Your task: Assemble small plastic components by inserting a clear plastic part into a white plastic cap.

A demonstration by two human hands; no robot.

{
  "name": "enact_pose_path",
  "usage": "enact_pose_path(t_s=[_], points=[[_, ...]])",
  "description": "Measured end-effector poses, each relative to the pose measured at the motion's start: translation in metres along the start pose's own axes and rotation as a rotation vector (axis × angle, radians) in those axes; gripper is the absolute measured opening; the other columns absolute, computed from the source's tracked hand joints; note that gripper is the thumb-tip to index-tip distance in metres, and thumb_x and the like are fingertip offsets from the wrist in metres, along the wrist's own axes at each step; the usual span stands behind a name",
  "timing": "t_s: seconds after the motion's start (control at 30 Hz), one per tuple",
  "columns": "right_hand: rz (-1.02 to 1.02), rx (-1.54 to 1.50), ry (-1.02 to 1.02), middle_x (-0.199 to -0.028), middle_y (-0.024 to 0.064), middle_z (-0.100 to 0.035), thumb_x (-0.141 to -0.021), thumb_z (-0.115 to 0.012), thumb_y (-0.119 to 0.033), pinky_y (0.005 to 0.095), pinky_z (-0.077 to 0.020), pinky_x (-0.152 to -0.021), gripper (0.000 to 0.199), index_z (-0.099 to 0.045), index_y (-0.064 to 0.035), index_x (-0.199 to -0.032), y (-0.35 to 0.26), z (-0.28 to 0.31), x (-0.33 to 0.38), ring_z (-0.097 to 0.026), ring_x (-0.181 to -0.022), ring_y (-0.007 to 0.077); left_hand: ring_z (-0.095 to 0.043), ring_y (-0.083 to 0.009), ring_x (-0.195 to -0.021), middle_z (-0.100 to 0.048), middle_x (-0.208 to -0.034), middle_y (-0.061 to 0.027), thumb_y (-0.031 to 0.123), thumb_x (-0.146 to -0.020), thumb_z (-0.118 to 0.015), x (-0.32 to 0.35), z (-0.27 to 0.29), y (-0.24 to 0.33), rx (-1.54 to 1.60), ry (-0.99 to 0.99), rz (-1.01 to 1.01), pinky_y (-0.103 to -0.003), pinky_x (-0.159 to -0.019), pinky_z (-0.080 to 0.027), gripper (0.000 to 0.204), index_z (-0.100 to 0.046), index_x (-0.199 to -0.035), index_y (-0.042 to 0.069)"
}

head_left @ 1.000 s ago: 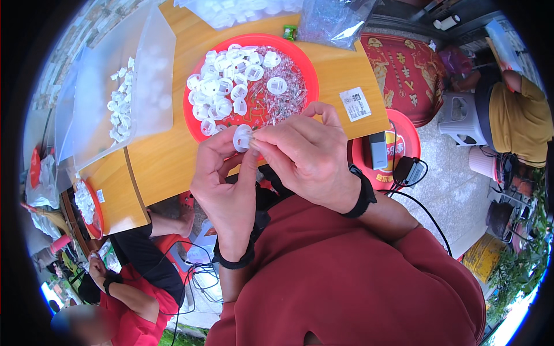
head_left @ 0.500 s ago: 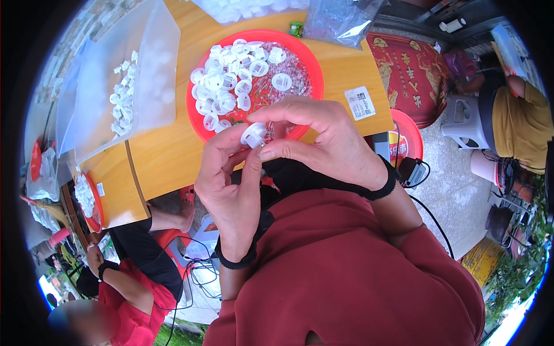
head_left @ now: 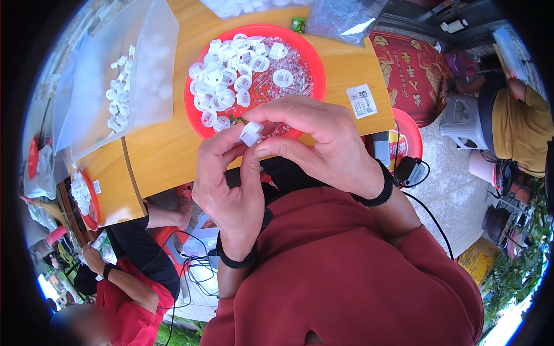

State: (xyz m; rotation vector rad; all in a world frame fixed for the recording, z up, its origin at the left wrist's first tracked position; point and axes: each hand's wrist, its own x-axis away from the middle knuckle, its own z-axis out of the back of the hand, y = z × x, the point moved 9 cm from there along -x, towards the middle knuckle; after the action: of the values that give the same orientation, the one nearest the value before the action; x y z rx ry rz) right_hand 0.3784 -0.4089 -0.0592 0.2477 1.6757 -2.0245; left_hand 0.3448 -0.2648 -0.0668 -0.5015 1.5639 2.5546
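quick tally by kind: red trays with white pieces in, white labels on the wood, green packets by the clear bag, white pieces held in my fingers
Red trays: 2
White labels: 2
Green packet: 1
Held white piece: 1
Total: 6

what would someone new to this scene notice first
Probably the round red plastic tray on the yellow-brown wooden table, with white plastic pieces heaped at its left and thin clear pieces at its right. Just below it, the left hand pinches a small white plastic piece, with the right hand curved close around it. A translucent plastic bin stands out at upper left.
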Motion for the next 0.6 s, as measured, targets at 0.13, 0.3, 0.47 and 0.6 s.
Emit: enact_pose_path(t_s=[0.13, 0.3, 0.47, 0.6], points=[[0.050, 0.036, 0.010, -0.096, 0.0109, -0.067, -0.084, -0.073, -0.011, 0.0347, -0.0544, -0.068, 0.031, -0.064, -0.0036, -0.112, -0.006, 0.000, 0.002, -0.068, -0.082, 0.0270, -0.066, -0.0191, -0.101, -0.063, -0.113, -0.0137, -0.005, -0.089, -0.067, 0.003, -0.001, 0.002, -0.011, -0.020, -0.047, -0.031, -0.092, -0.053, 0.031, -0.055, -0.117, -0.007], [0.168, 0.037, 0.074, -0.103, 0.0131, -0.069, -0.079, -0.077, -0.007, 0.0334, -0.0564, -0.074, 0.036, -0.066, -0.0003, -0.112, -0.014, 0.001, 0.005, -0.069, -0.088, 0.0258, -0.066, -0.0213, -0.101, -0.061, -0.115, -0.0161, -0.009, -0.090, -0.064, 0.004, 0.000, 0.013, -0.087, 0.013, -0.219, -0.031, -0.091, -0.055, 0.029, -0.054, -0.117, -0.010], [0.218, 0.055, 0.122, -0.105, 0.0151, -0.068, -0.078, -0.078, -0.011, 0.0351, -0.0571, -0.074, 0.039, -0.065, -0.0005, -0.113, -0.011, 0.000, 0.010, -0.069, -0.090, 0.0298, -0.065, -0.0228, -0.103, -0.060, -0.116, -0.0173, -0.012, -0.090, -0.061, 0.006, 0.000, 0.019, -0.091, 0.047, -0.335, -0.033, -0.091, -0.056, 0.028, -0.055, -0.117, -0.011], [0.240, 0.018, 0.121, -0.106, 0.0134, -0.069, -0.078, -0.078, -0.009, 0.0333, -0.0571, -0.077, 0.037, -0.067, -0.0021, -0.113, -0.009, -0.001, 0.008, -0.069, -0.093, 0.0284, -0.067, -0.0263, -0.097, -0.065, -0.108, -0.0168, -0.012, -0.085, -0.064, 0.004, 0.001, 0.017, -0.091, 0.108, -0.336, -0.036, -0.086, -0.056, 0.029, -0.059, -0.112, -0.007]])
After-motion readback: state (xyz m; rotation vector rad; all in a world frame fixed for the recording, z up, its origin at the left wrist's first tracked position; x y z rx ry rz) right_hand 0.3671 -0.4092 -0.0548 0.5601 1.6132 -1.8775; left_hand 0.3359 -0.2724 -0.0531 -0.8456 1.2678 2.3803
